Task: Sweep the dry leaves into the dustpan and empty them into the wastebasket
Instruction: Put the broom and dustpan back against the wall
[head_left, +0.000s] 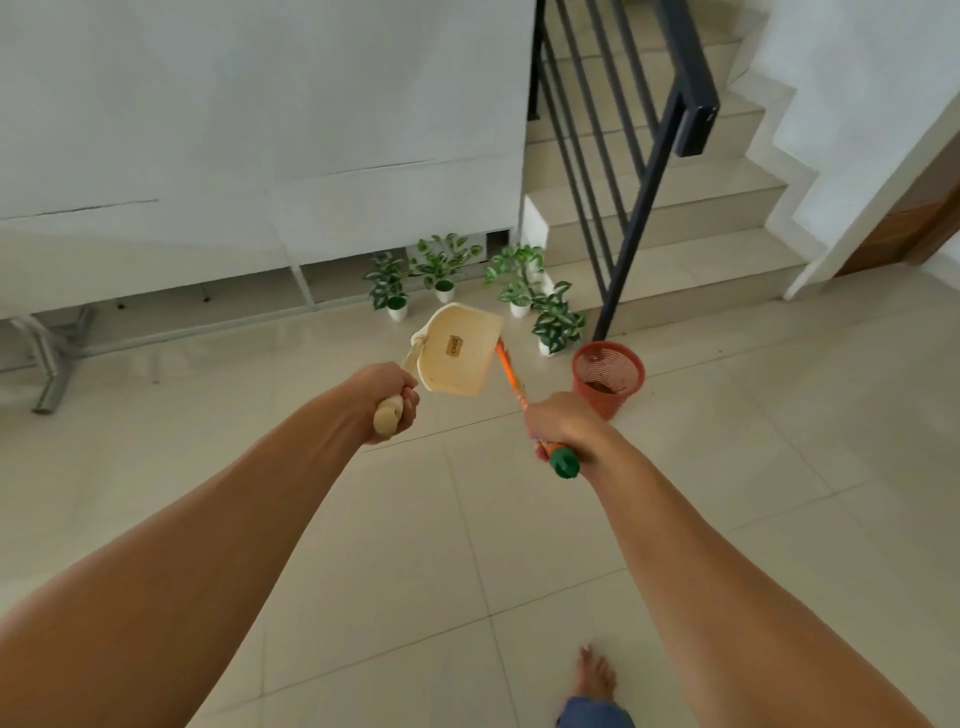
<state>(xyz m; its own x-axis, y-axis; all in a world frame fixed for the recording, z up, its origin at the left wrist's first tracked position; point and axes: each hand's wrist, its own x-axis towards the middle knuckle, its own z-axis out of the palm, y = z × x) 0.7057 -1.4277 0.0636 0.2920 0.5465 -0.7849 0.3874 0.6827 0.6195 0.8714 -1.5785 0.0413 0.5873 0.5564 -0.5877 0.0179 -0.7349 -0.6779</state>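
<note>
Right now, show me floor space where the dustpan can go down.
Bare tile lies between the wastebasket and the bare foot, and left of the dustpan toward the metal table leg. It is crowded around the potted plants by the stair railing.

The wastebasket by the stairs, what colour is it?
The wastebasket is reddish orange, with a mesh-patterned wall. The head view shows it.

Pale tiled floor (415, 545), carrying a red mesh wastebasket (608, 378), five small potted plants (557, 322), one bare foot (596, 675).
</note>
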